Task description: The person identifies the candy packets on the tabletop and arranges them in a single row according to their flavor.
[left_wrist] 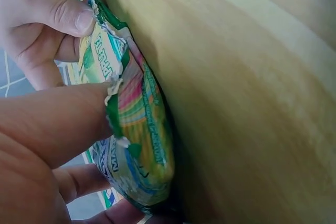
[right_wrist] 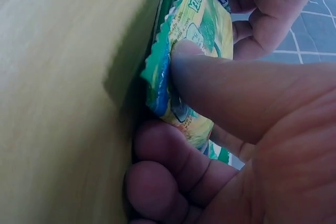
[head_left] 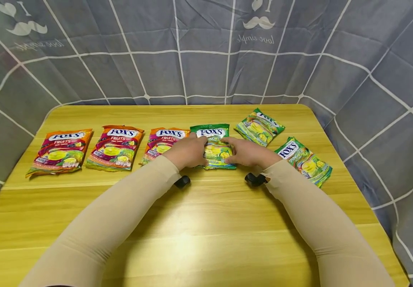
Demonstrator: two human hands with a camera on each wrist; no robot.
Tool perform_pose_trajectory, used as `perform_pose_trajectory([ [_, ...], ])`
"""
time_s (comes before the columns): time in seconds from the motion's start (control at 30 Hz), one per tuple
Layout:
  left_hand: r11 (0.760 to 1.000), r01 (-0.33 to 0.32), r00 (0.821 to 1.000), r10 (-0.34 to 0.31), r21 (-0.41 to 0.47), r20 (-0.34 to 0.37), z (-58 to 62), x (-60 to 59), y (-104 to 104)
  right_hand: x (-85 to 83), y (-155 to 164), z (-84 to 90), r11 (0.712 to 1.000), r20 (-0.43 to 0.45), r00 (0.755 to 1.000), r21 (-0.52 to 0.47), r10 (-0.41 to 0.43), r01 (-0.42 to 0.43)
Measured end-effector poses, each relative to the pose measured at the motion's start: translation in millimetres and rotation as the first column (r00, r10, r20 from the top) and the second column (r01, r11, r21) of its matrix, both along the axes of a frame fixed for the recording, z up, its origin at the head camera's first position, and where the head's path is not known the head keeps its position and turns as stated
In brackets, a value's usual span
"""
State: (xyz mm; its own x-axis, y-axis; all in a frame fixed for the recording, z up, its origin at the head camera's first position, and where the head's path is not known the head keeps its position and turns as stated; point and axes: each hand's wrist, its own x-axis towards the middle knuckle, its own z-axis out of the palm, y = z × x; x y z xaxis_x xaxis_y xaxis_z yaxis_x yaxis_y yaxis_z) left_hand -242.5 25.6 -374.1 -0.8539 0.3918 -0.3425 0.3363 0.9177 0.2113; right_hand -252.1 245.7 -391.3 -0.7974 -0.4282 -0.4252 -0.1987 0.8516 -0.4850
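A green FOX'S candy bag (head_left: pixel 214 144) lies at the middle of the wooden table (head_left: pixel 206 227). My left hand (head_left: pixel 189 151) grips its left edge and my right hand (head_left: pixel 248 153) grips its right edge. In the left wrist view my thumb presses on top of the green bag (left_wrist: pixel 142 129), with fingers curled under its edge. The right wrist view shows my right thumb pressing on the bag (right_wrist: pixel 197 30) and my fingers curled below its rim against the table. The bag's lower part is hidden behind my hands in the head view.
Three orange-red FOX'S Fruits bags (head_left: pixel 60 151) (head_left: pixel 115 146) (head_left: pixel 161 142) lie in a row to the left. Two more green bags (head_left: pixel 259 126) (head_left: pixel 304 160) lie to the right, askew. A grey checked cloth (head_left: pixel 206 52) hangs behind and around the table.
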Motion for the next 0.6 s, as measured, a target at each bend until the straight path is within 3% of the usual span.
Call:
perform_pose_trajectory([
  [0.17,0.999,0.033,0.999,-0.033,-0.008,-0.006,1.7,-3.8,-1,-1.7,1,1.8,1.000,-0.022,1.000,0.001,0.002,-0.002],
  [0.27,1.000,0.021,1.000,-0.021,0.011,-0.010,4.9,-9.1,-1,-2.5,6,7.5,1.000,-0.080,0.997,0.007,-0.007,0.008],
  [0.47,0.988,-0.019,0.998,0.028,0.155,-0.056,12.0,-16.9,6,-8.9,37,23.7,0.985,-0.244,0.956,0.002,-0.165,0.171],
  [0.6,0.979,0.015,0.998,-0.003,0.204,-0.062,13.5,-16.6,18,-14.0,70,33.1,0.961,-0.246,0.931,-0.007,-0.268,0.275],
])
